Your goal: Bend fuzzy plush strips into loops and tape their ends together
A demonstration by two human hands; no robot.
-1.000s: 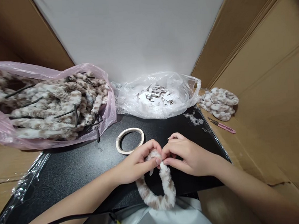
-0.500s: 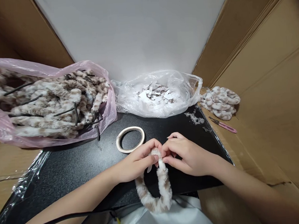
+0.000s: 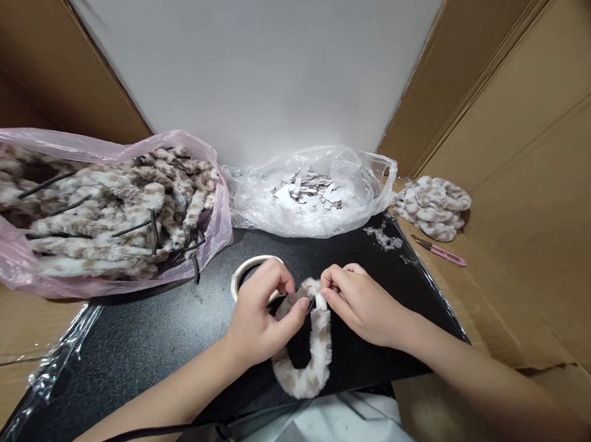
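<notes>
Over the near part of black table (image 3: 158,349): furry loop (image 3: 305,382), brown and white, curved end toward the near edge. Right hand (image 3: 363,303): thumb and forefinger pinched together on white band (image 3: 321,301) at top of loop. Left hand (image 3: 261,316): thumb and forefinger apart at loop's far left; blurred there, cannot tell whether gripping. In the way: left hand, covering part of tape roll (image 3: 236,281) just behind and of loop's left side; dark cable (image 3: 138,432), crossing left forearm (image 3: 185,388). Farther left: pink bag (image 3: 79,287), holding furry strips (image 3: 98,186) and dark cords (image 3: 154,233). Beyond roll, by pale wall (image 3: 276,69): clear bag (image 3: 276,226) with white scraps (image 3: 314,192). Near table's far right: loose fluff (image 3: 384,239). Right of table, on cardboard (image 3: 491,309): furry bundle (image 3: 435,206), with pink-handled snips (image 3: 448,255) just nearer
</notes>
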